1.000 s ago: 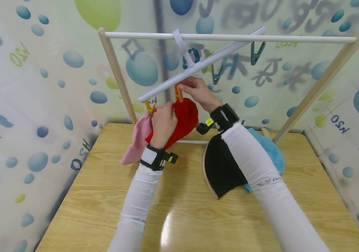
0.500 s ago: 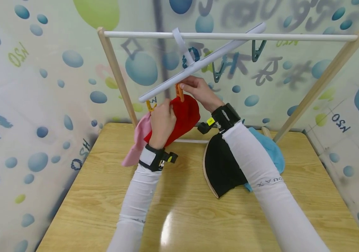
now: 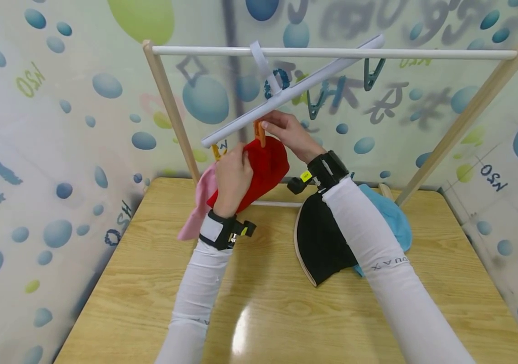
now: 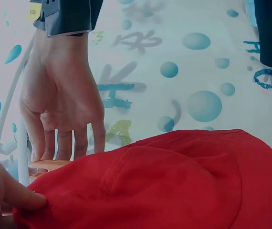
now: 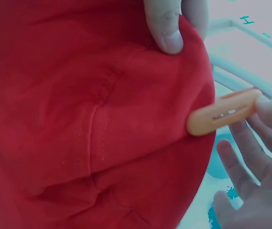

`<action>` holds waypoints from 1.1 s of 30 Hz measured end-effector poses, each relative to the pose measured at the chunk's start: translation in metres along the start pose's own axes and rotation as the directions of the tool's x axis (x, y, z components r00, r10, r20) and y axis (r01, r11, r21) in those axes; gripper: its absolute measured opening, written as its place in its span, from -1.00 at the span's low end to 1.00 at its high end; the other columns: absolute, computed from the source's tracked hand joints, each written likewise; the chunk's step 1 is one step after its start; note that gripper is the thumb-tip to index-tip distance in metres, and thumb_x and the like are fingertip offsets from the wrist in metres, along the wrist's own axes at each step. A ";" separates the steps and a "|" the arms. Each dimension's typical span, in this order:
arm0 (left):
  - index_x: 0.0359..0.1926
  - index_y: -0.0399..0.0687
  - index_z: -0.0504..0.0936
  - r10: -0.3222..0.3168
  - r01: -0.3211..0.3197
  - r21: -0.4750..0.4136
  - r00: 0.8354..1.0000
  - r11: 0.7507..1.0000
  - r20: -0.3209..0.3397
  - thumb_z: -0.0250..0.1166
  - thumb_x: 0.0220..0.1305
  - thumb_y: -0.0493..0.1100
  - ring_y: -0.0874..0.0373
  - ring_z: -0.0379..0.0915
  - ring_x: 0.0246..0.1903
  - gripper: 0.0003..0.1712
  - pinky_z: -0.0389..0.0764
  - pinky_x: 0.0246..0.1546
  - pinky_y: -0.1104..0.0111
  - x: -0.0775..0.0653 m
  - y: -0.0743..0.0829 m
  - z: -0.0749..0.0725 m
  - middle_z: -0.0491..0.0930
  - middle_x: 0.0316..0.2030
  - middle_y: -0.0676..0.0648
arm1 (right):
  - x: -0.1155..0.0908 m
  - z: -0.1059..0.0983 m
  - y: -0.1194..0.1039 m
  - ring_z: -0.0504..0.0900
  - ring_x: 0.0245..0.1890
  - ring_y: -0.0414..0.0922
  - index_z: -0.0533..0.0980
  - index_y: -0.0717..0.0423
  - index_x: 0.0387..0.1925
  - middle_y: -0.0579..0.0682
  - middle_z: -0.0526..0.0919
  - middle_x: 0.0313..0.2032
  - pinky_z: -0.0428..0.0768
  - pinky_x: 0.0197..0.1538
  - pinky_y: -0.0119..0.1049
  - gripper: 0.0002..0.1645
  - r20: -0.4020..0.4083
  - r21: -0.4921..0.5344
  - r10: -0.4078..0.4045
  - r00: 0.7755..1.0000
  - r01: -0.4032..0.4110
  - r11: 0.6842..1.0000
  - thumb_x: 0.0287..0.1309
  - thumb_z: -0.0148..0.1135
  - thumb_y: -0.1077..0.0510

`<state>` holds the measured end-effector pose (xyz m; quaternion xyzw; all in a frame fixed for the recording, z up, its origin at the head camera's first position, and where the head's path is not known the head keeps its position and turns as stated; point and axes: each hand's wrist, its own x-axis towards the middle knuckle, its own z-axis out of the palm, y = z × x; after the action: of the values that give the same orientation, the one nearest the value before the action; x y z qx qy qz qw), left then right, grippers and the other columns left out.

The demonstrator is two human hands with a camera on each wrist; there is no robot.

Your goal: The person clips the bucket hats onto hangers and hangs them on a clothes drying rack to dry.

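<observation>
A red cloth hat (image 3: 265, 169) hangs below the low left half of a tilted white hanger (image 3: 281, 96). My left hand (image 3: 233, 177) pinches the hat's upper edge, its thumb (image 5: 172, 40) pressed on the fabric in the right wrist view. With thumb and fingertips my right hand (image 3: 291, 134) pinches the end of an orange clothespin (image 5: 224, 112), whose other end sits over the hat's edge. Left of the red hat, a pink hat (image 3: 197, 207) hangs under a yellow clothespin (image 3: 217, 151), partly hidden behind my left hand.
The hanger hooks over a white rod (image 3: 422, 53) on a wooden-legged stand (image 3: 463, 124). Two green clothespins (image 3: 372, 75) hang from its higher right half. A black hat (image 3: 322, 240) and a blue hat (image 3: 388, 217) lie on the wooden table (image 3: 149, 303), partly under my right forearm.
Both hands keep their grips on the red hat and the orange clothespin. The red hat has shifted up slightly, and the hanger's right end sits a little higher.
</observation>
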<state>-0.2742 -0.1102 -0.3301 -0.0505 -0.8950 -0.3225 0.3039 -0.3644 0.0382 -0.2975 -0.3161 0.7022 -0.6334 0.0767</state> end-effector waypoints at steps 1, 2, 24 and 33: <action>-0.11 -0.28 0.53 0.001 -0.001 -0.001 1.000 1.000 -0.004 -0.01 0.32 -0.25 -0.10 0.54 -0.40 -0.75 0.63 -0.23 0.11 0.000 0.000 0.000 0.67 -0.27 -0.27 | 0.000 -0.001 0.001 0.40 0.08 0.00 0.35 0.25 0.14 0.22 0.49 0.06 0.27 0.28 -0.06 -0.59 0.008 -0.003 -0.007 1.000 0.007 1.000 0.28 -0.01 0.23; -0.11 -0.28 0.53 0.000 0.000 -0.004 1.000 1.000 -0.006 0.00 0.32 -0.24 -0.10 0.54 -0.40 -0.75 0.63 -0.23 0.10 0.000 0.000 0.000 0.66 -0.26 -0.27 | -0.001 -0.002 0.002 0.39 0.09 0.00 0.35 0.25 0.14 0.21 0.48 0.06 0.26 0.28 -0.04 -0.59 0.018 -0.004 -0.014 1.000 0.014 1.000 0.28 -0.01 0.22; -0.13 -0.27 0.46 0.001 0.001 0.061 1.000 0.998 -0.025 0.04 0.29 -0.28 -0.10 0.57 -0.40 -0.82 0.64 -0.27 0.07 -0.016 -0.016 0.010 0.65 -0.27 -0.28 | -0.016 -0.021 0.024 0.31 0.20 0.06 0.28 0.06 0.26 0.16 0.38 0.22 0.24 0.25 0.15 -0.49 0.097 -0.073 -0.012 0.995 0.019 0.997 0.27 0.00 0.16; -0.06 -0.26 0.44 -0.039 0.039 0.071 0.999 0.997 -0.003 0.08 0.25 -0.24 -0.13 0.55 -0.43 -0.73 0.64 -0.33 0.06 -0.030 -0.028 0.016 0.64 -0.31 -0.29 | -0.030 -0.032 0.032 0.24 0.21 0.21 0.27 0.24 0.22 0.31 0.38 0.18 0.21 0.29 0.10 -0.52 0.134 -0.035 -0.035 0.990 0.040 0.999 0.27 -0.06 0.30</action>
<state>-0.2660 -0.1192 -0.3722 -0.0218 -0.9066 -0.2962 0.2997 -0.3680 0.0816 -0.3309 -0.3724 0.7012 -0.5987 0.1056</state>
